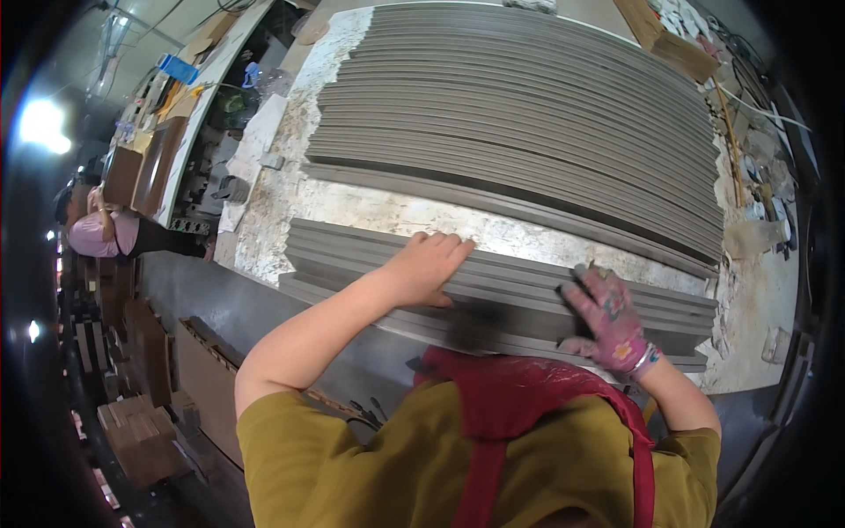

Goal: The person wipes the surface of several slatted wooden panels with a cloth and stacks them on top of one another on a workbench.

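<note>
A narrow bundle of long grey strips [519, 299] lies across the near side of the worktable, just in front of my body. My bare left hand [429, 268] is laid across the bundle left of its middle, fingers curled at the far edge and thumb on the near side. Farther right, my right hand [609, 321] wears a pink patterned glove with dark fingertips. It spans the same strips, its fingertips at their far edge and its thumb toward me. Beyond a gap lies a wide layer of similar grey strips [528, 114], packed side by side.
The pale, stained worktable [282, 189] shows around the strips. A cardboard box [673, 48] and assorted clutter line its far right. At left, another person [101, 231] stands by a bench with brown boxes. Stacked cardboard [141, 436] sits at lower left.
</note>
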Motion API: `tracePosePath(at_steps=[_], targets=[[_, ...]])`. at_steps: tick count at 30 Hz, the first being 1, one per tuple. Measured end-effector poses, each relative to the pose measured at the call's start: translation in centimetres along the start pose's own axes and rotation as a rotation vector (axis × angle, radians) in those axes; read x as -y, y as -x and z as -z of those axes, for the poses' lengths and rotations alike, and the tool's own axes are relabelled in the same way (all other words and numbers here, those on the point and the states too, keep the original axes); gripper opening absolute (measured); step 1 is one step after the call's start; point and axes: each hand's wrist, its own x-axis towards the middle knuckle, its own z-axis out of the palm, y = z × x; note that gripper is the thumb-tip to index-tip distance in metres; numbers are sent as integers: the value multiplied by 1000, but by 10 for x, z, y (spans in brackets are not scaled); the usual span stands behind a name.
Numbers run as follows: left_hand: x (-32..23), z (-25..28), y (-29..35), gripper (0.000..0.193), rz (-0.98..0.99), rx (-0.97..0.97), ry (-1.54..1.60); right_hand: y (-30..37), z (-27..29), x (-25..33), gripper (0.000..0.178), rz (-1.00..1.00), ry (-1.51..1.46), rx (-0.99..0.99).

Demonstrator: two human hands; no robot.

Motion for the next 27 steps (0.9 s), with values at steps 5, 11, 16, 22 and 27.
tracePosePath(at_steps=[5,11,16,22,27], targets=[[-14,2,5,75,-58,-47,-126,-55,6,-42,51,-163,-641,107],[-23,25,-3,41,-48,-348,-522,-122,-14,-70,71,-568,-1060,892],[-15,11,4,46,-8,-441,-631,-141,-5,-55,68,-223,-1083,906],[3,14,-19,74,42,-168,-415,-130,-15,-21,72,119,-19,217],[16,-5,-16,69,-15,-258,-343,-110,-57,-5,47,58,93,12]])
